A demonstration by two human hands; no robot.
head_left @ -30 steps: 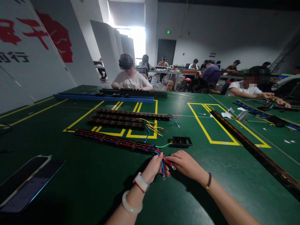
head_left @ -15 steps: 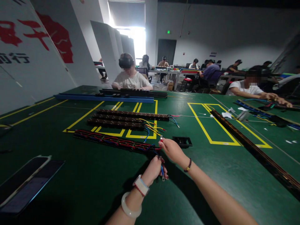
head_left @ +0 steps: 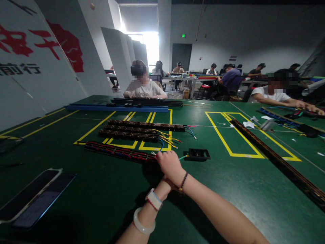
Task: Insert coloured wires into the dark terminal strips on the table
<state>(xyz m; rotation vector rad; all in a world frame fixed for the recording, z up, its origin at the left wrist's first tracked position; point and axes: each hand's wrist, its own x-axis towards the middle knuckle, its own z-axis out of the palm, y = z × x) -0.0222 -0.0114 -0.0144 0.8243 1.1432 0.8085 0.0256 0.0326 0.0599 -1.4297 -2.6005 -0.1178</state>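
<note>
My right hand [head_left: 169, 163] is closed at the right end of a long black strip [head_left: 119, 151] bound with red and blue wires. A metal ring lug [head_left: 153, 153] pokes out by its fingertips, on a wire whose length is hidden. Crossed beneath it is my left hand [head_left: 166, 184]; the right hand covers its fingers and anything in them. Just right of the hands sits a black rectangular frame [head_left: 199, 154], with a green wire [head_left: 182, 157] running from it towards my right hand.
Further back lie several black strips [head_left: 129, 135] with yellow wires [head_left: 167, 139] and blue ones. Two phones [head_left: 43, 200] rest at left. A long strip [head_left: 279, 162] slants along the right. Behind a blue rail [head_left: 122, 108] sits a co-worker [head_left: 144, 86]; another person [head_left: 273, 95] works at right.
My right hand has moved left and down across my left hand, carrying the lugged wire end. The blue wire in my left hand is now hidden. The green wire has come into view.
</note>
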